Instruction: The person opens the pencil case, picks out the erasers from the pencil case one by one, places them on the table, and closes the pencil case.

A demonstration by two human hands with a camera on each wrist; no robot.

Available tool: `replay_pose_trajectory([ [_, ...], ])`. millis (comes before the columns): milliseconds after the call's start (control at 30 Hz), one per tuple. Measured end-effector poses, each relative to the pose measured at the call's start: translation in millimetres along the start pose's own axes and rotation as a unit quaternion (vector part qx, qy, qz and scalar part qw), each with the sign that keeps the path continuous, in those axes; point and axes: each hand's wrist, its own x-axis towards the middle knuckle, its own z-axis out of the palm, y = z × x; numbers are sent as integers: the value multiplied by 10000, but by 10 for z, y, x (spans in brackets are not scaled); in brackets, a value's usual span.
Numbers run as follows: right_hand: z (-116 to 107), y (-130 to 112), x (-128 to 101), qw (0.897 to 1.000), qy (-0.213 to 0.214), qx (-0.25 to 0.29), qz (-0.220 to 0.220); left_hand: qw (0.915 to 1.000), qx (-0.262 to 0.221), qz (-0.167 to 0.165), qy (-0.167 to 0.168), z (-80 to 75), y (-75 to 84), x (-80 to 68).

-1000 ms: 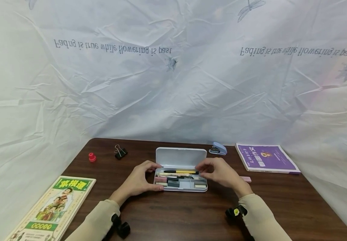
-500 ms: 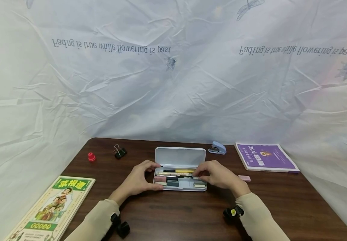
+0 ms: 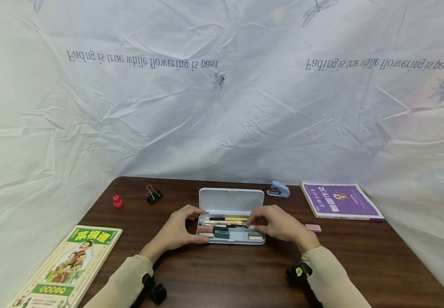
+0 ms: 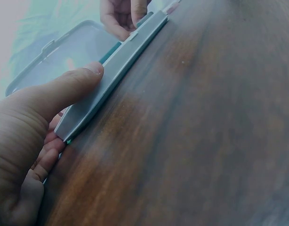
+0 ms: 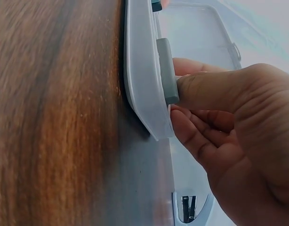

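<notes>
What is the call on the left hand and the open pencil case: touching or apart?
Touching. The left wrist view shows it: the left hand has its thumb lying against the near side of the pencil case.

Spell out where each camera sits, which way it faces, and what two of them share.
Head: on the head, facing forward and down at the table and open pencil case; both sleeves, left hand and right hand show.
Left wrist: on that wrist, facing along the pencil case's near wall; left hand close, right hand beyond.
Right wrist: on that wrist, facing the pencil case's right end, scene tipped sideways; right hand close.
Shared: both wrist views show the lid, near wall and right hand.
</notes>
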Motion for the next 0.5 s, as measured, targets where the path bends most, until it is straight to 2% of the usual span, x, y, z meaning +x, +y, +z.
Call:
replay_pose_trajectory([
  [133, 5, -2, 1, 9996, 153, 162, 167, 10000, -15, -11, 2, -4, 5, -2],
  [267, -21, -10, -12, 9982, 477, 254, 268, 10000, -26, 18, 5, -3, 6, -3],
  [500, -192, -60, -77, 9936, 1014, 490, 75, 10000, 4, 71, 12, -7, 2, -1],
])
